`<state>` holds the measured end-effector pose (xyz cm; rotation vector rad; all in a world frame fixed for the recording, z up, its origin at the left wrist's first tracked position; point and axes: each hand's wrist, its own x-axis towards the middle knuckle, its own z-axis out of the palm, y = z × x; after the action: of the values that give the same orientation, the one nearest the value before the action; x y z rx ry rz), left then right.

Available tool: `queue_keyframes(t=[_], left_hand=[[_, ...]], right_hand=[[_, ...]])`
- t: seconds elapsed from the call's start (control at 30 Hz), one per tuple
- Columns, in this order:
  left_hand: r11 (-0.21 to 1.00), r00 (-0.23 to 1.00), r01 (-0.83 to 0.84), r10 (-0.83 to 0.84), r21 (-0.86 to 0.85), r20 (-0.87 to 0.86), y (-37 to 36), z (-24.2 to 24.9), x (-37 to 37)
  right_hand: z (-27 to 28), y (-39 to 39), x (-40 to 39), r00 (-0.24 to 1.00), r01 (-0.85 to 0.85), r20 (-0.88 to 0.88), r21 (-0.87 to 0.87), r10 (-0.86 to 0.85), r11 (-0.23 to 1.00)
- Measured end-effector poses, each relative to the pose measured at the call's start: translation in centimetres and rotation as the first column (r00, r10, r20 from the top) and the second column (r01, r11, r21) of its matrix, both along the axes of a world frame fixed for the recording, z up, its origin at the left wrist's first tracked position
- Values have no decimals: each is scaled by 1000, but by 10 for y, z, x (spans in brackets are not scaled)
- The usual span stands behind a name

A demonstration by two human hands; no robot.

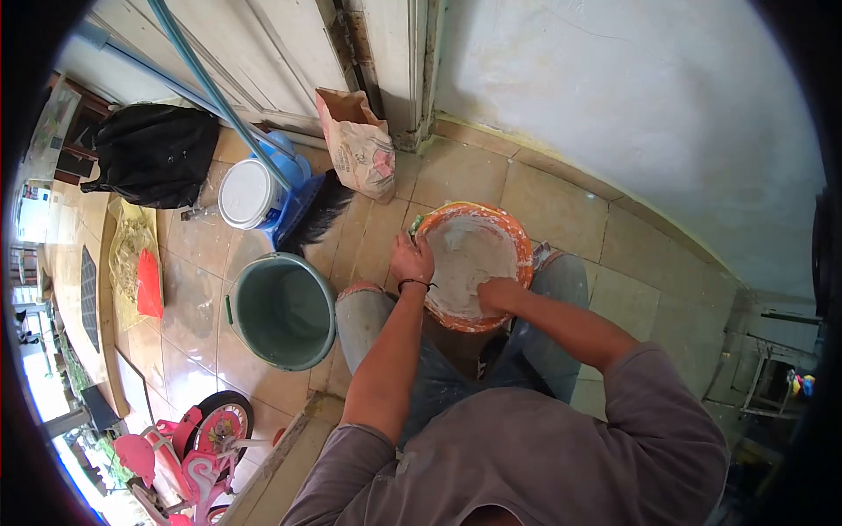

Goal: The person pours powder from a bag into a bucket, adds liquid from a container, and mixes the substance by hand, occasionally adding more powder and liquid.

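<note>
An orange bucket [525, 248], its rim smeared with white, stands between my knees. Pale, thick paste [465, 259] that looks like plaster fills much of it. My left hand [412, 260], with a dark band at the wrist, is closed on the bucket's left rim. Something green and yellow [416, 224] shows at the rim just beyond those fingers. Inside the bucket, on the right, my right hand [498, 296] reaches down to the paste. Its fingers are hidden, so I cannot see whether they hold anything.
Left of my knee stands a grey-green bucket [328, 307]. Beyond are a paper bag [361, 149], a blue broom [303, 210] and a white-lidded tub [246, 193]. A pink bicycle [202, 447] stands at lower left. A wall [614, 88] rises ahead, beside a door [263, 53].
</note>
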<state>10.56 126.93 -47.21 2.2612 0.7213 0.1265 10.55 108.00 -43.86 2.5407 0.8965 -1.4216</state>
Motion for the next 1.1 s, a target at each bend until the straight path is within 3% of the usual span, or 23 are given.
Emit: queue_keyframes(t=[0.27,0.33,0.4,0.53,0.57,0.63,0.77,0.83,0.97,1.07,1.1], left_hand=[[1000,1000,7,-7,13,-3,1,-6,2],[1000,1000,4,-4,9,17,2,-8,1],[1000,999,-1,1,1,44,4,-7,3],[999,1000,-9,9,-34,10,1,0,3],[999,1000,-9,9,-45,-8,2,2,3],[999,1000,-11,11,-38,-8,3,2,4],[1000,1000,-12,12,-1,-22,1,-2,3],[1000,1000,-14,14,-7,-22,1,-1,4],[1000,1000,-23,23,5,0,0,-2,3],[1000,1000,-13,13,-5,-19,1,-1,3],[1000,1000,-15,15,-7,-17,0,-1,2]], right_hand=[[-30,55,63,971,239,-33,113,-237,964],[-32,53,69,942,280,140,178,-306,943],[-31,48,58,952,236,153,182,-264,955],[-19,19,-16,960,-84,279,319,-9,944],[-16,11,-12,960,-88,281,320,-6,943],[-5,1,0,973,-208,123,122,193,971],[35,3,40,992,-54,115,34,50,998],[28,7,47,953,132,263,77,-148,988],[-4,14,13,960,178,213,49,-184,983],[-2,11,-19,975,43,214,108,-66,993],[9,11,-13,990,26,136,93,-38,995]])
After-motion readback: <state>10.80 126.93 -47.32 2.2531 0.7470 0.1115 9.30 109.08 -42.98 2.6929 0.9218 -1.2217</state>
